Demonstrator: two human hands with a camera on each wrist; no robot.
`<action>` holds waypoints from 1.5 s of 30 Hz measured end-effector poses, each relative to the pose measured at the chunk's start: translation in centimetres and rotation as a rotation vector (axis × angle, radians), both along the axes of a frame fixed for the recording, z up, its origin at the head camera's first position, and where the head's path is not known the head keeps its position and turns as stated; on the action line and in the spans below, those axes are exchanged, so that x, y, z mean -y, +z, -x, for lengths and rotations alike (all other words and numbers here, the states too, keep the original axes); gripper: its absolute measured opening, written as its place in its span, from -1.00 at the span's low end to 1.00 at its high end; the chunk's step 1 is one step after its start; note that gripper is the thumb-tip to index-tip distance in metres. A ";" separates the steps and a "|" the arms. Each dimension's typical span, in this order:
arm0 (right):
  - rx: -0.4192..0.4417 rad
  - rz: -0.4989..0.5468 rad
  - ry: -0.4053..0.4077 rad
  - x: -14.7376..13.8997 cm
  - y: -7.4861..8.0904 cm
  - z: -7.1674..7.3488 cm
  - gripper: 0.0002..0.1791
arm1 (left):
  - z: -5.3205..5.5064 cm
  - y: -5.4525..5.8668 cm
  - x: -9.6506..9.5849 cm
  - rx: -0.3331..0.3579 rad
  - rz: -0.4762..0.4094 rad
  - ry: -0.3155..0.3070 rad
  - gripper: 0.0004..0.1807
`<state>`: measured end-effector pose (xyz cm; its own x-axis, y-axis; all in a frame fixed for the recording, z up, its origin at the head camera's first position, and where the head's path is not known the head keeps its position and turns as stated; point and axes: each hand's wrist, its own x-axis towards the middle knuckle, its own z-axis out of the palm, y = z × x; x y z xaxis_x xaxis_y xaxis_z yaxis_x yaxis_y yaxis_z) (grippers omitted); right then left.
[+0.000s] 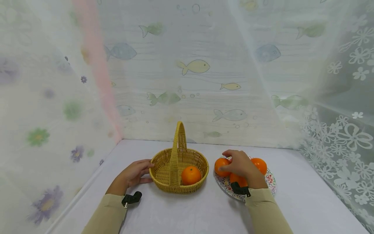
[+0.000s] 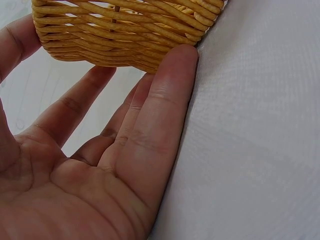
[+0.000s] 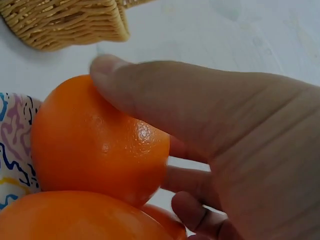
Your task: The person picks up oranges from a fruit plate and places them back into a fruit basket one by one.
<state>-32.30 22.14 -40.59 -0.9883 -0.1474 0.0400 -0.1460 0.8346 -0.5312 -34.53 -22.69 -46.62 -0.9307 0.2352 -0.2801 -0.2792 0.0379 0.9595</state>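
A yellow wicker basket (image 1: pixel 159 186) with a tall arched handle stands on the table, an orange (image 1: pixel 191 175) lying in its right half. My left hand (image 1: pixel 137 172) is at the basket's left side; its extended fingers (image 2: pixel 172 75) touch the woven wall from outside. Over a patterned plate (image 1: pixel 270 182) to the right is my right hand (image 1: pixel 241 164). It holds the plate's leftmost orange (image 3: pixel 95 145), thumb across the top and fingers round the far side. Other oranges (image 1: pixel 258 165) lie on the plate, partly hidden by this hand and wrist.
A white cloth covers the table (image 1: pixel 187 214). Behind it hangs a pale curtain (image 1: pixel 204 107) printed with fish, and flowered sheets (image 1: pixel 58 130) close in both sides. The basket's handle (image 1: pixel 175 152) rises between the two hands. Dark devices (image 1: pixel 134 197) are strapped to both wrists.
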 end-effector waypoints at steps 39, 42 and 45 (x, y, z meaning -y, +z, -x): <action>-0.026 0.030 0.013 0.5 1.2 -0.7 -0.18 | -0.2 0.1 0.0 0.000 -0.005 -0.003 -0.40; -0.036 0.060 0.014 0.5 1.5 -0.7 -0.18 | -0.2 0.1 0.0 -0.001 -0.004 -0.004 -0.39; -0.058 0.084 0.023 0.7 1.9 -0.9 -0.19 | -0.2 0.1 0.0 -0.003 -0.002 0.001 -0.39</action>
<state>-31.39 21.49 -38.73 -0.9804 -0.1637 0.1100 -0.1970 0.7833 -0.5897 -34.29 -22.67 -46.51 -0.9316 0.2353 -0.2770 -0.2766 0.0355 0.9603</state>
